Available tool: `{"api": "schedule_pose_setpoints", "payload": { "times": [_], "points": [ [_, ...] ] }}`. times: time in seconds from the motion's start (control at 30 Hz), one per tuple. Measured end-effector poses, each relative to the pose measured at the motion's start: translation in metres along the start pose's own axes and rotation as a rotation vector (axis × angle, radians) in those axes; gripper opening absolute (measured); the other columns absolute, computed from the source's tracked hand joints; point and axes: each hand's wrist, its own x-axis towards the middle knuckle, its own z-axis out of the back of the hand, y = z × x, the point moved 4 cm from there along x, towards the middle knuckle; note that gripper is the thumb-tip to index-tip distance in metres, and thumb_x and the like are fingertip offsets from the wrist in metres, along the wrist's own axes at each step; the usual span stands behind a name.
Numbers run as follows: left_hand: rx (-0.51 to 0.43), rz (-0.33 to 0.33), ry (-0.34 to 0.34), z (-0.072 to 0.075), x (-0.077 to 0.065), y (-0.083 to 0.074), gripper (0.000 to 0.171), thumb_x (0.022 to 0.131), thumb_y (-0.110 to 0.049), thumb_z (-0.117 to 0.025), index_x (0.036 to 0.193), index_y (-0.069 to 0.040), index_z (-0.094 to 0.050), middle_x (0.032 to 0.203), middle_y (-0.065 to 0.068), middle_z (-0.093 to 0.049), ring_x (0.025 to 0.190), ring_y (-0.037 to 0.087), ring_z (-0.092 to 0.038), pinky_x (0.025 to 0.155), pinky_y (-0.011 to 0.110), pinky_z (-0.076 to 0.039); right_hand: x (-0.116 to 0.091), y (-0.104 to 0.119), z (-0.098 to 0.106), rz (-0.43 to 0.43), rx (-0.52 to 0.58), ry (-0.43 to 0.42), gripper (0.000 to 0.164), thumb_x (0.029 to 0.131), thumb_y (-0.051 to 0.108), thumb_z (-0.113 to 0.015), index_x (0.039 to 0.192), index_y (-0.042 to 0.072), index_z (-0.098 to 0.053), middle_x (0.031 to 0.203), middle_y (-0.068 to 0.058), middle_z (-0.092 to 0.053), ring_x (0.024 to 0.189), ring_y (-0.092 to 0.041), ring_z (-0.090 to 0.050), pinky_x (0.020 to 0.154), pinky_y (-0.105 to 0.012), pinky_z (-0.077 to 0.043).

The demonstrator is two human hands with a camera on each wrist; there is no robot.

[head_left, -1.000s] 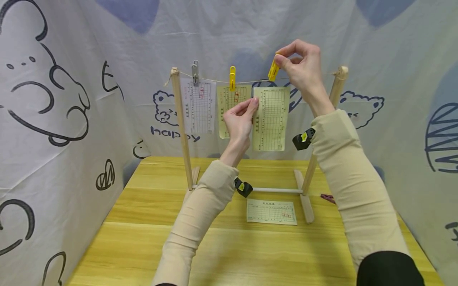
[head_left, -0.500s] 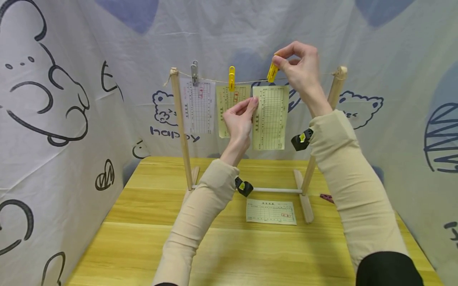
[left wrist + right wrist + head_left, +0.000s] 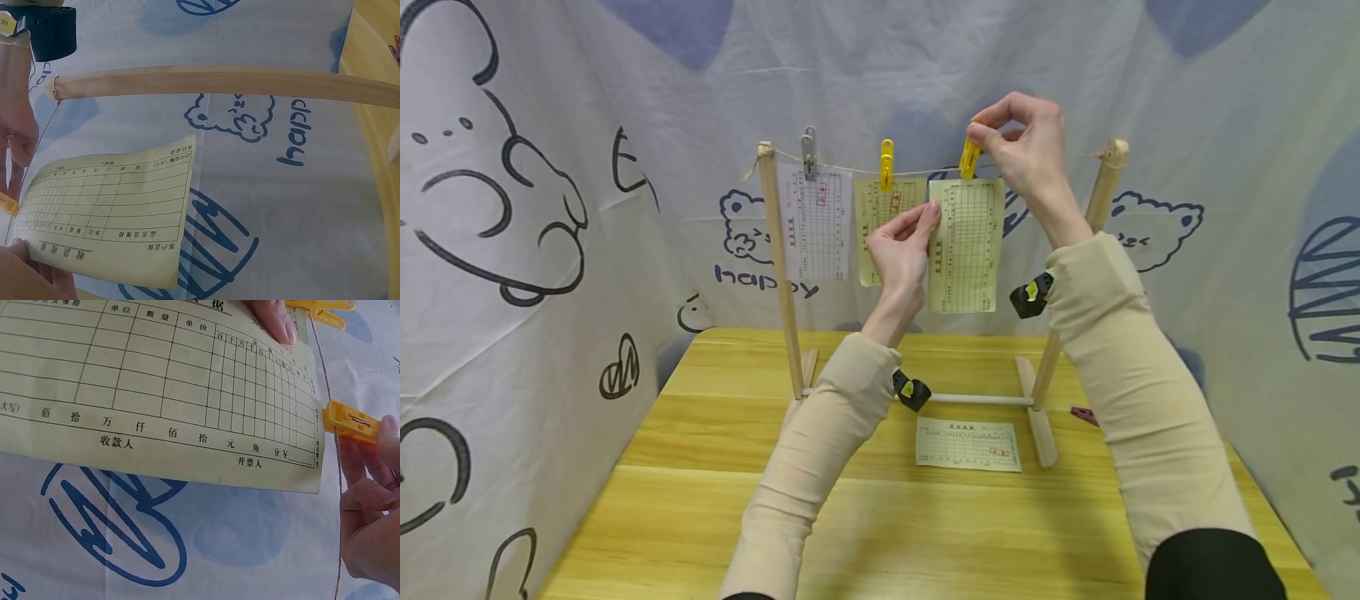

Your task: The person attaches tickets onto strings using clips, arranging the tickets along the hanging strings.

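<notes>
My left hand [image 3: 901,260] pinches the left edge of a pale yellow receipt slip [image 3: 970,250], printed with a grid and held upright just under the string [image 3: 928,172]. Between the thumb and fingers of my right hand [image 3: 1032,146] is a yellow clothespin [image 3: 968,160], its tip pointing down at the slip's top edge. In the right wrist view the clothespin [image 3: 350,422] crosses the string, and its nose overlaps the slip's edge [image 3: 317,450]. The left wrist view has the slip [image 3: 106,206] close up, my left fingertips at its corner.
A grey clip [image 3: 808,154] holds a white slip [image 3: 816,233] on the string; a second yellow clothespin [image 3: 887,167] holds another yellow slip [image 3: 868,200]. Wooden posts [image 3: 781,275] carry the string. On the table lie a slip [image 3: 967,446] and a dark red clothespin [image 3: 1084,415].
My right hand has come down and slightly left, bringing the yellow clothespin to the slip's top edge. The slip in my left hand has risen a little.
</notes>
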Motion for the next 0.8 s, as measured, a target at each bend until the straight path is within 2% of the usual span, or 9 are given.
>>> {"api": "schedule_pose_setpoints", "payload": {
  "times": [0.2, 0.4, 0.8],
  "points": [
    [0.004, 0.001, -0.006, -0.0003, -0.0007, -0.0002, 0.024, 0.088, -0.016, -0.078, 0.106, 0.000, -0.076, 0.101, 0.013, -0.079, 0.073, 0.003, -0.069, 0.069, 0.016, -0.059, -0.0003, 0.0003, 0.0002, 0.012, -0.040, 0.011, 0.014, 0.095, 0.020, -0.071, 0.101, 0.007, -0.073, 0.081, 0.020, -0.058, 0.067, 0.001, -0.059, 0.070, -0.016, -0.049],
    [0.003, -0.004, -0.005, -0.0010, -0.0005, 0.0006, 0.024, 0.088, -0.016, -0.078, 0.106, 0.000, -0.076, 0.101, 0.013, -0.079, 0.075, 0.003, -0.070, 0.074, 0.018, -0.061, -0.0005, 0.0004, 0.0000, 0.017, -0.067, 0.014, 0.016, 0.094, 0.020, -0.072, 0.101, 0.005, -0.073, 0.079, 0.021, -0.058, 0.066, 0.003, -0.059, 0.067, -0.016, -0.049],
    [-0.002, -0.008, -0.012, -0.0004, 0.0020, 0.0031, 0.024, 0.088, -0.016, -0.078, 0.105, 0.000, -0.076, 0.100, 0.012, -0.079, 0.075, 0.003, -0.069, 0.073, 0.016, -0.060, -0.0009, -0.0002, -0.0015, 0.016, -0.089, 0.024, 0.015, 0.094, 0.019, -0.073, 0.099, 0.004, -0.074, 0.079, 0.019, -0.059, 0.065, 0.003, -0.059, 0.066, -0.014, -0.050]
  ]
}}
